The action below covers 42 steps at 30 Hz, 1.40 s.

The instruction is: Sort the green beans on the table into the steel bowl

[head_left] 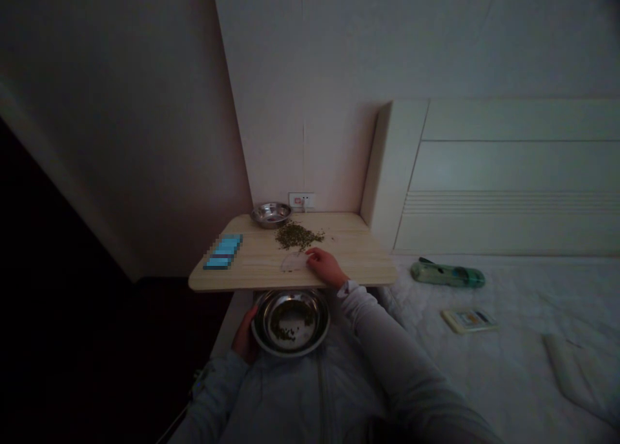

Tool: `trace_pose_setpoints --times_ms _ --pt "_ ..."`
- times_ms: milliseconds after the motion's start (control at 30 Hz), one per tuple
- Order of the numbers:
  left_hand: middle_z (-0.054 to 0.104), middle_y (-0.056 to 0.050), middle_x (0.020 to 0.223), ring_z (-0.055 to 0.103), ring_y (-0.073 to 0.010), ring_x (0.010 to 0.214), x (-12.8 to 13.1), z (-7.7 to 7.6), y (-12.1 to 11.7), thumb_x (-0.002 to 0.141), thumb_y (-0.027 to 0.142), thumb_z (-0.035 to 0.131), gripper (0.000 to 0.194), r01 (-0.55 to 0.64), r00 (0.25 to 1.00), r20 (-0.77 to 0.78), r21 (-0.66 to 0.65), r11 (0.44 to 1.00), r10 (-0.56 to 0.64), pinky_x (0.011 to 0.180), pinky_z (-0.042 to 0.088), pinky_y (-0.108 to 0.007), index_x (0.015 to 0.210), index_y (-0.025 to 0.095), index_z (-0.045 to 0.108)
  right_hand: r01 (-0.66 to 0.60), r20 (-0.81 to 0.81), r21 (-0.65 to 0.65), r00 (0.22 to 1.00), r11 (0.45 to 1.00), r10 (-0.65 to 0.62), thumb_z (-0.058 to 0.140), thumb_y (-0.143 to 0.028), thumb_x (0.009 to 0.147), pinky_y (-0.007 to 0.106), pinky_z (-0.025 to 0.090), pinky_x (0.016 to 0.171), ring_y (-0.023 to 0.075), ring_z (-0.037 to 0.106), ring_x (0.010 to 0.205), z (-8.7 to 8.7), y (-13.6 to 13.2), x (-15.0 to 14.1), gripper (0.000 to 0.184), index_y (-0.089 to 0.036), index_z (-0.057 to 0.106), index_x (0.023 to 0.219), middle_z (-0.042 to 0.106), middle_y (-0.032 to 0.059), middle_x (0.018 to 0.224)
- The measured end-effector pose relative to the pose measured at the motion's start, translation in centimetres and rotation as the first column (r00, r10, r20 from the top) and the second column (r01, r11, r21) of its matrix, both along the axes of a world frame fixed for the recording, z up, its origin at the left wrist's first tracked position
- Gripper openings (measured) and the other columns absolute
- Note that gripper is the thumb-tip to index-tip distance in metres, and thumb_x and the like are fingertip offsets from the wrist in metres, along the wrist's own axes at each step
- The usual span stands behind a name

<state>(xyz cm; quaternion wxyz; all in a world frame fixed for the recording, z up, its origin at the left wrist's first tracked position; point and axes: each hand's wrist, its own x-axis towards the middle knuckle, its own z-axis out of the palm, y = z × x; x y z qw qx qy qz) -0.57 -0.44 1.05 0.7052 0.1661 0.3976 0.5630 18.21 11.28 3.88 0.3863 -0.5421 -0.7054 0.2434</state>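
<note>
My left hand (245,336) grips the left rim of a stainless steel bowl (318,341), held at the table's front edge over my lap. Small dark green bits (285,332) lie inside it. On the wooden table (256,266), my right hand (327,266) rests near the front edge with bent fingers drawn together. A faint, pale, see-through piece (294,262) lies by its fingertips; whether they pinch it is unclear. Just beyond is a loose pile of small green grains or dried bits (296,235), with a few scattered to the right.
A second steel bowl (271,216) stands at the back left of the table, near a wall socket (301,201). A blurred-out blue screen (223,252) lies at the left. On the bed to the right are a green bottle-like case (448,273) and a phone (469,320).
</note>
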Motion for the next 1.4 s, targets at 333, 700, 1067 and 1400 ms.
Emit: trace_pose_setpoints --times_ms 333,700,1067,1400 --pt "0.067 -0.007 0.076 0.055 -0.0204 0.088 0.13 0.37 -0.03 0.072 0.025 0.041 0.026 0.004 1.000 0.007 -0.021 1.000 -0.004 0.082 0.038 -0.031 0.079 0.012 0.063 -0.029 -0.022 -0.041 0.999 0.999 0.028 0.044 -0.020 0.062 0.020 0.034 0.054 0.0085 0.048 0.056 0.16 -0.22 -0.02 0.026 -0.020 0.055 0.085 0.056 -0.0029 0.064" --pt "0.067 -0.007 0.079 0.055 -0.0207 0.089 0.08 0.19 -0.05 0.073 0.025 0.040 0.027 0.000 1.000 0.011 -0.020 1.000 0.001 0.082 0.038 -0.032 0.079 0.012 0.063 -0.073 -0.028 -0.089 0.997 0.993 0.071 0.045 -0.020 0.060 0.019 0.033 0.052 0.0080 0.047 0.055 0.53 -0.50 0.04 0.024 -0.019 0.057 0.081 0.056 -0.0026 0.063" --pt "0.067 -0.007 0.075 0.055 -0.0209 0.089 0.15 0.46 -0.06 0.073 0.025 0.039 0.027 -0.006 1.000 -0.010 -0.046 0.999 0.005 0.083 0.037 -0.032 0.077 0.011 0.062 -0.097 -0.018 -0.122 0.995 0.988 0.096 0.045 -0.020 0.060 0.019 0.032 0.050 0.0077 0.046 0.052 0.69 -0.73 0.06 0.022 -0.019 0.058 0.078 0.056 -0.0033 0.059" --pt "0.067 -0.008 0.080 0.055 -0.0215 0.090 -0.08 -0.20 0.21 0.072 0.024 0.042 0.025 -0.004 1.000 -0.009 -0.007 1.000 0.003 0.084 0.036 -0.032 0.077 0.011 0.063 -0.114 -0.094 -0.144 0.990 0.983 0.101 0.045 -0.018 0.059 0.019 0.034 0.054 0.0079 0.046 0.055 0.72 -0.57 0.14 0.019 -0.017 0.059 0.072 0.056 -0.0027 0.059"
